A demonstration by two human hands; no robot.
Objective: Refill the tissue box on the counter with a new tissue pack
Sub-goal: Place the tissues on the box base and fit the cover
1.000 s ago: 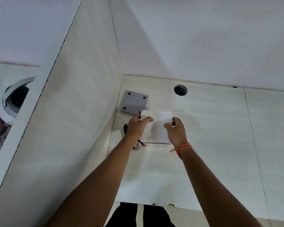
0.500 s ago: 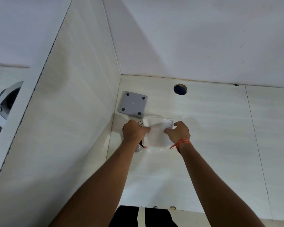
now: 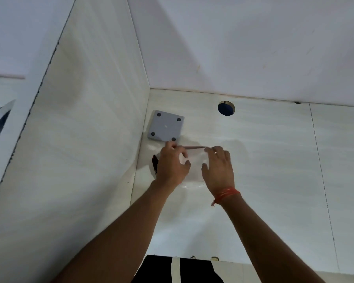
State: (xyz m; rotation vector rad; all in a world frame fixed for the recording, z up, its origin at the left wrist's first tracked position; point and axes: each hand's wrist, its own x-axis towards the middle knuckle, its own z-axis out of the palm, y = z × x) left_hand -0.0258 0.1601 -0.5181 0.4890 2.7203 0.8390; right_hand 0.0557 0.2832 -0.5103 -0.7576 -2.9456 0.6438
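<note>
A white tissue pack [image 3: 195, 161] in a clear wrapper lies low over the pale counter [image 3: 274, 170], near the corner. My left hand [image 3: 172, 166] grips its left side and my right hand [image 3: 219, 168] its right side. Both sets of fingertips pinch a thin reddish-brown strip along its far edge. Much of the pack is hidden by my fingers and blurred. A grey square plate [image 3: 165, 128] with black round feet lies just beyond my left hand, touching the corner. Whether it is the tissue box's base I cannot tell.
A tiled side wall [image 3: 90, 150] stands close on the left and a back wall behind. A round hole [image 3: 226, 108] with something blue in it sits in the counter further back. A dark red-and-black item [image 3: 154, 163] peeks out left of my left hand.
The pack was held upright a second ago. Both hands have lowered and tipped it flat toward the counter, and the fingers have shifted to its far edge.
</note>
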